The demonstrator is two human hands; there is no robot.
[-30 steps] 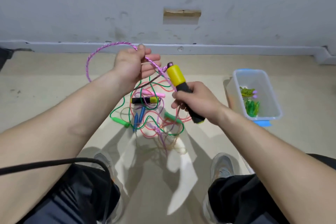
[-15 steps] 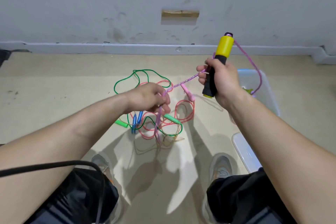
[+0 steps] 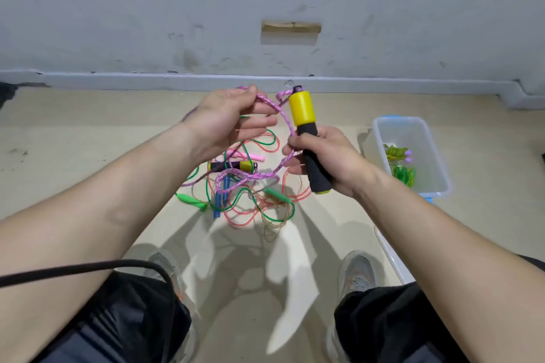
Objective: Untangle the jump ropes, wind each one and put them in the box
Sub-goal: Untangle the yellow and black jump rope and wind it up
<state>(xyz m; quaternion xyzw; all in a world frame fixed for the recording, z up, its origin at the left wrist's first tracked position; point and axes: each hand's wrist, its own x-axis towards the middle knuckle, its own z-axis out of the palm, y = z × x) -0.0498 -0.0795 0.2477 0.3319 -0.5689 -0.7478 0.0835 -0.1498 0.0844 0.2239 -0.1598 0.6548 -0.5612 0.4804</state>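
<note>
The right hand point(image 3: 327, 162) holds a handle point(image 3: 306, 132) above the floor point(image 3: 88, 162), its grip curled round the black foam part. The handle leans slightly left, yellow end up. The purple rope point(image 3: 283, 118) leaves the top of the handle, bends left to the left hand point(image 3: 227, 121) and also runs down past the right hand's fingers to the pile point(image 3: 247, 197). The left hand is raised beside the handle. Its grip pinches the purple rope between thumb and forefinger, and the other fingers are stretched out towards the right hand.

The pile lies on the floor under both hands, in front of the shoes point(image 3: 356, 274). In it are the purple rope's second handle point(image 3: 233, 165), pink handles point(image 3: 244, 155), blue handles point(image 3: 222, 194) and green handles point(image 3: 191, 201), tangled with green, red and clear cords.

The box point(image 3: 436, 156), clear with a blue rim, stands on the floor to the right, well apart from the pile. A wound green rope point(image 3: 401, 168) lies in it. A clear lid point(image 3: 392, 256) lies near the right knee. A black cable point(image 3: 88, 268) crosses the left leg.
</note>
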